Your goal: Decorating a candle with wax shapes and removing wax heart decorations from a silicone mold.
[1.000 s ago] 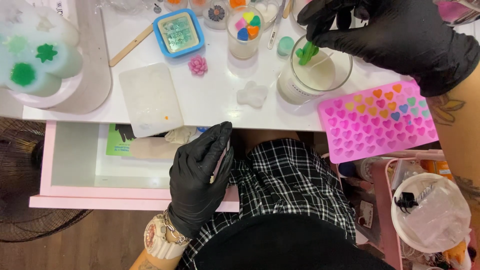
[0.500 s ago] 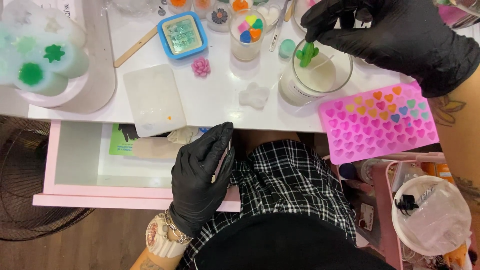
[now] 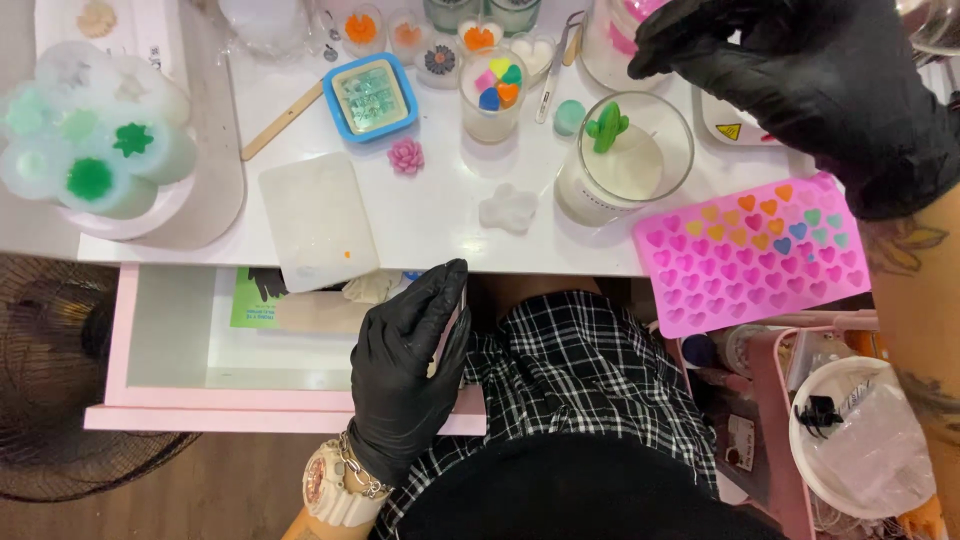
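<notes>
The green cactus-shaped wax piece (image 3: 606,126) sits upright at the inner left rim of your clear glass candle jar (image 3: 622,160), resting on the pale wax fill, with a thin wick line crossing the surface beside it. The jar stands on the white counter (image 3: 440,215), just left of the pink heart mould (image 3: 755,250), which holds a few coloured hearts in its upper rows and overhangs the counter edge. Your right hand (image 3: 800,75), in a black glove, hovers above and to the right of the jar, fingers curled downward and released, apart from the cactus and gripping nothing visible. Your left hand (image 3: 410,365), also gloved in black, is below the counter edge at the open pink drawer (image 3: 170,385); its fingers are closed round a thin flat object seen edge-on, whose kind you cannot tell.
</notes>
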